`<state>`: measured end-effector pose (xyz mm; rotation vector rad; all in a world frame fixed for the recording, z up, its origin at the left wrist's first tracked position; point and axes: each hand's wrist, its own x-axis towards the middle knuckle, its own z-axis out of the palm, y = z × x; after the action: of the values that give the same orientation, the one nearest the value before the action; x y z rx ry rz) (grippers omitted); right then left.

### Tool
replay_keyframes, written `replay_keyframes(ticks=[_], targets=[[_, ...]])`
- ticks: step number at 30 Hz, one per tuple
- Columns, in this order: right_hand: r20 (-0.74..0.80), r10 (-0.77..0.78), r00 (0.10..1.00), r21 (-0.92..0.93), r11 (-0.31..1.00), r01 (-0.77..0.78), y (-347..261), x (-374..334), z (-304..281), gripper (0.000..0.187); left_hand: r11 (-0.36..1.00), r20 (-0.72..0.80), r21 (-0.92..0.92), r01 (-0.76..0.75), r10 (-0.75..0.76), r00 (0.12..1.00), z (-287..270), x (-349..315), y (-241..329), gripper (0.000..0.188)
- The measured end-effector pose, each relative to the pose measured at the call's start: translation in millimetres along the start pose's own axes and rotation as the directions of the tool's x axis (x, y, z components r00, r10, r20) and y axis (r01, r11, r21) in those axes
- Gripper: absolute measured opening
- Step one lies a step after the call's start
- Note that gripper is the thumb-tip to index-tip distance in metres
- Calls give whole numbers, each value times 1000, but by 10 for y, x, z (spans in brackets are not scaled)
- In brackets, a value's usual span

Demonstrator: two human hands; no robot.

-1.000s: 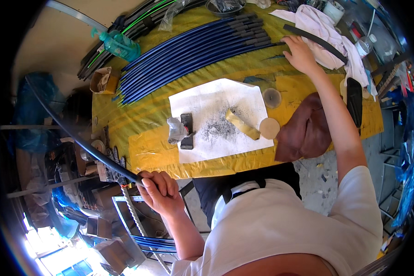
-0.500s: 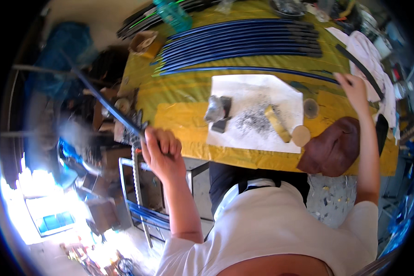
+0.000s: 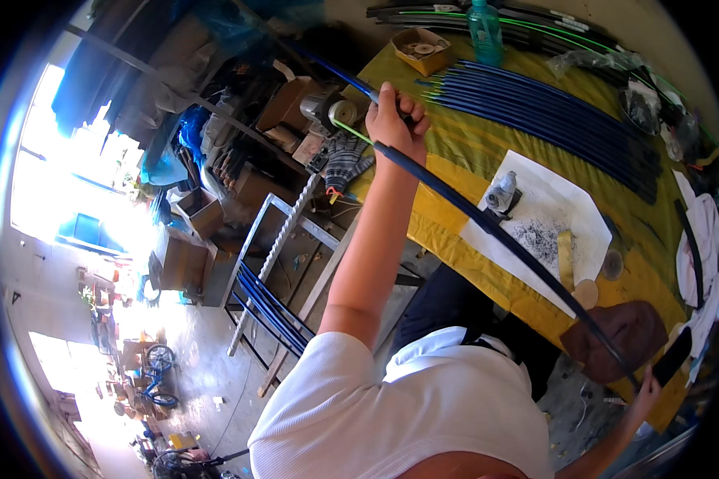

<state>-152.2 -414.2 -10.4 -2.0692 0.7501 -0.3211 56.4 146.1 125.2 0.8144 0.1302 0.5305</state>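
My left hand (image 3: 395, 124) is closed round a long blue rod (image 3: 335, 72) that runs off to the upper left. A second rod (image 3: 491, 223), dark blue to black with a thin green tip, slants across in front of my left forearm. At its near right end, my right hand (image 3: 645, 397) is closed on it. The green tip lies over the motor with a round disc (image 3: 343, 112), though I cannot tell if they touch. Several similar blue rods (image 3: 535, 120) lie side by side on the yellow-covered table (image 3: 447, 239).
White paper (image 3: 503, 172) with dark filings holds a grey wrapped lump (image 3: 501, 191) and a yellow strip (image 3: 566, 259). A brown leather-like piece (image 3: 615, 339) lies near the table edge. Left stand a metal frame (image 3: 276, 211) with more rods and cardboard boxes (image 3: 180, 259). A green bottle (image 3: 485, 32) stands behind.
My view has turned left. My right hand has lifted the front rod off the table and swung it toward me, its green tip now left. My left hand still holds its rod.
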Motion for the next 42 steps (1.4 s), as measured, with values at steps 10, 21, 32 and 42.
replay_keyframes(ticks=[10,21,32,42], targets=[[-36,-25,999,21,999,26,360,-290,-157,49,936,81,-328,126,-105,991,246,-72,286,17],[-49,0,999,18,1000,1,287,-350,-108,46,919,274,-336,205,-113,955,294,-141,485,18],[-44,37,998,151,988,-30,-60,-496,-5,47,984,145,-18,-177,178,973,490,-301,286,17],[213,-34,976,189,982,-6,145,-375,-101,41,979,172,-177,-106,137,976,450,-387,300,23]])
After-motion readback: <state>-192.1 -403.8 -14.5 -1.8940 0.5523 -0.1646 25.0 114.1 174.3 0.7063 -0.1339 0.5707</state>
